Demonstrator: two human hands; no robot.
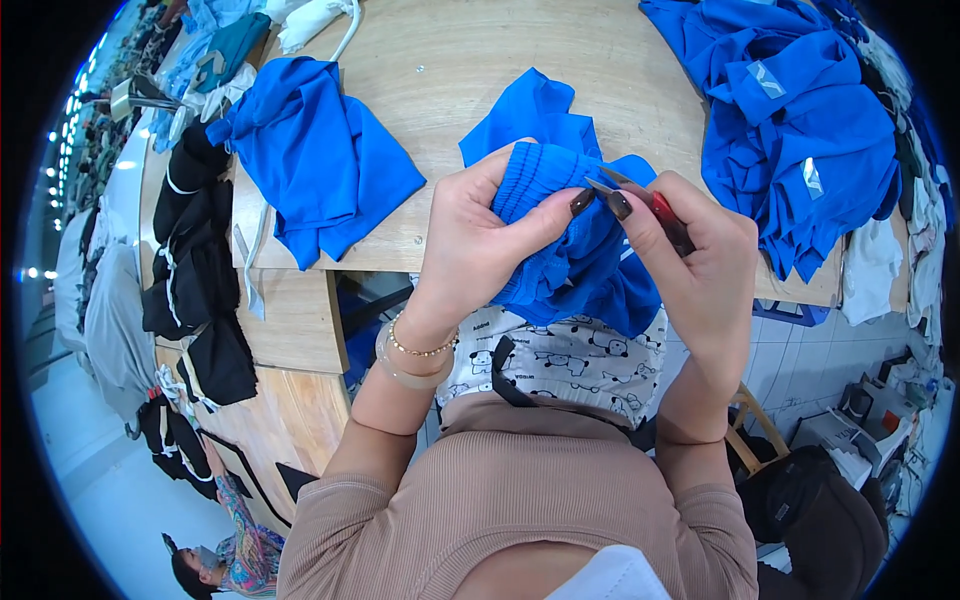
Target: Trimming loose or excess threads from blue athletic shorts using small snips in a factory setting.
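Note:
A bright blue garment with a gathered elastic band hangs over the table's near edge, above my lap. My left hand is closed on the gathered band, thumb on top and the other fingers behind the cloth. In my right hand is a pair of thread snips with a red and dark handle. Their pointed metal blades reach toward my left thumb, close to the band's edge. Whether a thread lies between the blades is too small to tell. Part of the garment rests flat on the table beyond my hands.
Another blue garment lies on the wooden table at left, and a heap of blue garments at right. Black garments with white cords hang along the left side. A dark chair stands lower right; another person is lower left.

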